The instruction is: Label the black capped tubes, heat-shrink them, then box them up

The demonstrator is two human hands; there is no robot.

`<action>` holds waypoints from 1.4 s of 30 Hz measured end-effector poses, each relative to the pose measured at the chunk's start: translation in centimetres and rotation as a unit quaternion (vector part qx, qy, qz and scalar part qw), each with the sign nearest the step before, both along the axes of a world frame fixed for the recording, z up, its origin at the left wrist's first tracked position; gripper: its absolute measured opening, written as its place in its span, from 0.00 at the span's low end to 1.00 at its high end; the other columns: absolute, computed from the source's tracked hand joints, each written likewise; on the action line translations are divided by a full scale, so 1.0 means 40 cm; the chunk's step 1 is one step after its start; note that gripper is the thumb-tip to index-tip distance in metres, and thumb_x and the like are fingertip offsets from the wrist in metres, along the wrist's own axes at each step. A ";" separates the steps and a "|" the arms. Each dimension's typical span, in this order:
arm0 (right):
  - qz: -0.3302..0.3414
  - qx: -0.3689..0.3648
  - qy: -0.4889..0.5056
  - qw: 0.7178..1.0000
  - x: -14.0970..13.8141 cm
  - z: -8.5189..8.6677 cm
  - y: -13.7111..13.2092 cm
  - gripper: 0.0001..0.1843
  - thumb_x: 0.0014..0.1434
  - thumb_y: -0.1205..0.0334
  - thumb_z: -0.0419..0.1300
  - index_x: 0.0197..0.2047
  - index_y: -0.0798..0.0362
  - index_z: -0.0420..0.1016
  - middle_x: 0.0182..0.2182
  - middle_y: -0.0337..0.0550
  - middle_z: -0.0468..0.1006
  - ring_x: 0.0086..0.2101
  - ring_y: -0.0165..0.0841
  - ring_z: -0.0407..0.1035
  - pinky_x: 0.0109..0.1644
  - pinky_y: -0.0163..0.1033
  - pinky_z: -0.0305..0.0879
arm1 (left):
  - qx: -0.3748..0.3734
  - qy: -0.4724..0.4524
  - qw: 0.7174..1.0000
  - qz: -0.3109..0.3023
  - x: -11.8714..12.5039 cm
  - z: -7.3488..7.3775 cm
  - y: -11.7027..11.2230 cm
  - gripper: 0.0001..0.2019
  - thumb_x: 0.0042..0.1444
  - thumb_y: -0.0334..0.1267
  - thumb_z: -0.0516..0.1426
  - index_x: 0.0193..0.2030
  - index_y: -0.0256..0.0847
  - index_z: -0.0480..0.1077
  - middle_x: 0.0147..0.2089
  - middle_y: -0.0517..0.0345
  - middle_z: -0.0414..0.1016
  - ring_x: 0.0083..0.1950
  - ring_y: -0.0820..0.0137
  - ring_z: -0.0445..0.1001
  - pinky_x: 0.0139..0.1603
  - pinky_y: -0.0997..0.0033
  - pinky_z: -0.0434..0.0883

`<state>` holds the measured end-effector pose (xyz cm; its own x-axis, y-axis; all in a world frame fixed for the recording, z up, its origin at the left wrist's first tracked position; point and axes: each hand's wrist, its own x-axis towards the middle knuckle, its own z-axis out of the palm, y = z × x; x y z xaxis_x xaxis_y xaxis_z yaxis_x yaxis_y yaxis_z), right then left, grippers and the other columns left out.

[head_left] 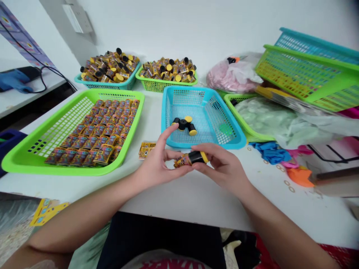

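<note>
A small black cylinder with a yellow cap (199, 157) lies sideways between my two hands above the table. At its left end is a yellow and purple printed sleeve (182, 160); how far it covers the cylinder I cannot tell. My right hand (224, 164) pinches the capped end between thumb and fingers. The thumb and lower fingers of my left hand (159, 162) close around the sleeve, while its index finger points up. Just beyond, several similar black cylinders with yellow caps (183, 124) lie in a blue basket (203, 144). Flat printed sleeves (146, 150) rest beside my left hand.
A green basket (70, 170) on the left holds rows of sleeved cylinders (98, 130). Two heaped baskets (108, 85) (165, 86) stand by the wall. At right are stacked baskets (305, 74), plastic bags (269, 112) and balloon-like scraps (298, 175). A blue heat gun (17, 79) lies far left.
</note>
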<state>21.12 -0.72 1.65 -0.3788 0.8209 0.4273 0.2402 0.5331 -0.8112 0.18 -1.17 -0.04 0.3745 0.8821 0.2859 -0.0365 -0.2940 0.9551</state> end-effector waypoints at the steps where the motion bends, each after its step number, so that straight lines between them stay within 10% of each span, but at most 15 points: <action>1: 0.016 0.010 -0.008 1.000 0.000 0.001 -0.003 0.19 0.58 0.56 0.68 0.53 0.41 0.78 0.43 0.43 0.77 0.39 0.33 0.73 0.38 0.37 0.73 | -0.006 -0.011 1.000 -0.014 0.003 0.002 0.000 0.51 0.55 0.36 0.66 0.74 0.48 0.34 0.42 0.52 0.82 0.43 0.63 0.82 0.48 0.62 0.77; 8: 0.044 -0.008 0.015 0.999 -0.010 -0.003 -0.009 0.23 0.61 0.64 0.63 0.59 0.41 0.74 0.43 0.42 0.75 0.37 0.29 0.73 0.42 0.39 0.76 | -0.025 0.000 0.999 -0.045 0.002 0.001 0.004 0.50 0.54 0.33 0.65 0.74 0.48 0.36 0.43 0.52 0.82 0.44 0.66 0.82 0.52 0.61 0.75; 14: 0.068 -0.098 0.141 0.983 -0.004 -0.013 -0.001 0.16 0.54 0.63 0.71 0.46 0.45 0.77 0.37 0.39 0.81 0.39 0.31 0.78 0.43 0.39 0.78 | -0.127 -0.080 0.979 -0.139 -0.002 0.018 0.003 0.55 0.53 0.31 0.65 0.74 0.48 0.28 0.35 0.57 0.82 0.33 0.71 0.80 0.36 0.74 0.75; 21: 0.127 0.113 -0.011 0.985 -0.023 -0.017 -0.022 0.20 0.67 0.54 0.57 0.60 0.46 0.66 0.60 0.52 0.73 0.61 0.39 0.65 0.61 0.55 0.67 | -0.213 -0.182 0.949 -0.145 -0.005 0.017 0.011 0.61 0.50 0.32 0.69 0.74 0.48 0.24 0.31 0.61 0.82 0.31 0.70 0.80 0.31 0.76 0.73; 28: -0.106 0.364 -0.153 0.913 -0.049 -0.035 -0.041 0.26 0.54 0.68 0.67 0.55 0.54 0.68 0.46 0.50 0.77 0.50 0.39 0.71 0.57 0.50 0.68 | -0.176 -0.205 0.960 -0.075 0.020 0.009 0.012 0.59 0.41 0.30 0.72 0.72 0.51 0.38 0.39 0.61 0.83 0.34 0.72 0.80 0.37 0.75 0.75; 42: -0.060 0.422 -0.110 0.898 -0.080 -0.013 -0.064 0.33 0.57 0.68 0.65 0.65 0.59 0.63 0.49 0.56 0.78 0.51 0.42 0.73 0.52 0.49 0.77 | -0.024 -0.091 0.992 0.083 -0.003 0.071 -0.100 0.35 0.49 0.29 0.69 0.61 0.46 0.60 0.42 0.58 0.83 0.40 0.72 0.81 0.47 0.73 0.77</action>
<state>17.94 -3.26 1.11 -0.4613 0.2807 0.8417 0.4419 0.8953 -0.0564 0.08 -5.16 2.79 0.1691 0.9417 0.2909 -0.1643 -0.2641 0.9504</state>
